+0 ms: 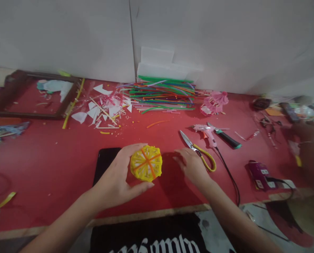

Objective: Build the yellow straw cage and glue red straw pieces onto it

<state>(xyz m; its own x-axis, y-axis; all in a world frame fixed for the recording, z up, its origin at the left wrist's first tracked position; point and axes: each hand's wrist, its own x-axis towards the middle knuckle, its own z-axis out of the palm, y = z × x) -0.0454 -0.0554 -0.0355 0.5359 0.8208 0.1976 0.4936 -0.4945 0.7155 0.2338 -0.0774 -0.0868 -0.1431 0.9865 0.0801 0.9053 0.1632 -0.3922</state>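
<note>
My left hand (120, 175) grips a round yellow woven piece (141, 171) from its left side, thumb below and fingers above. Orange strips cross over the top of that piece. To the right of it, my right hand (191, 164) is apart from it, fingers loosely bent and partly spread, with nothing visible in them. Just beyond the right hand lie scissors (208, 158) with yellow handles. A pink glue gun (208, 133) rests behind them, beside a black and green box cutter (228, 138). Partly behind my left forearm lies a black phone (105, 161).
Colourful pipe cleaners or thin sticks (162, 93) are heaped by the wall, near white scraps (101, 109) and a pink crafted piece (215, 102). A brown frame (33, 115) lies left. A purple power strip (261, 174) and another person's hand (306, 131) are right.
</note>
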